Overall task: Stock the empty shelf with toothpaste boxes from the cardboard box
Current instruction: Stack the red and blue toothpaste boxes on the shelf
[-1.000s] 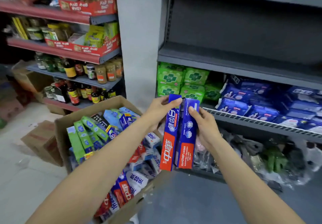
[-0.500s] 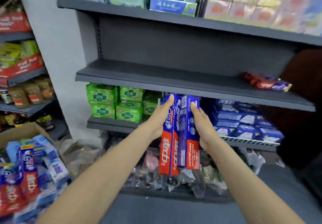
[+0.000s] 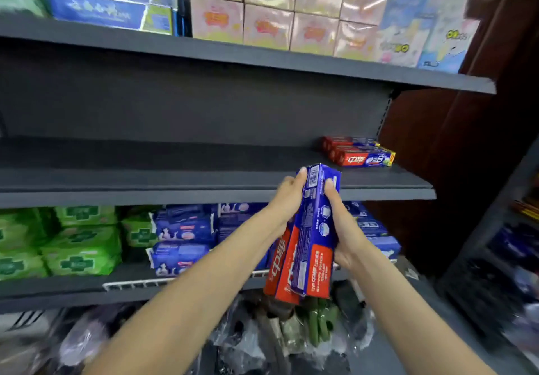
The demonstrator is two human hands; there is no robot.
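Note:
A stack of blue-and-red toothpaste boxes stands on end between my two hands, just in front of the dark grey shelf. My left hand grips the stack from the left, its fingertips at the top edge. My right hand grips it from the right. The shelf is mostly bare; a few red-and-blue toothpaste boxes lie flat at its far right end. The cardboard box is out of view.
The shelf above carries blue boxes and pink wrapped packs. Below sit green packs and blue packs. Plastic-bagged goods lie at the bottom. A dark wooden panel stands to the right.
My view has swung right and up, away from the cardboard box. Both hands have carried the stack up to the mostly bare shelf's front edge, nearer the boxes at its right end.

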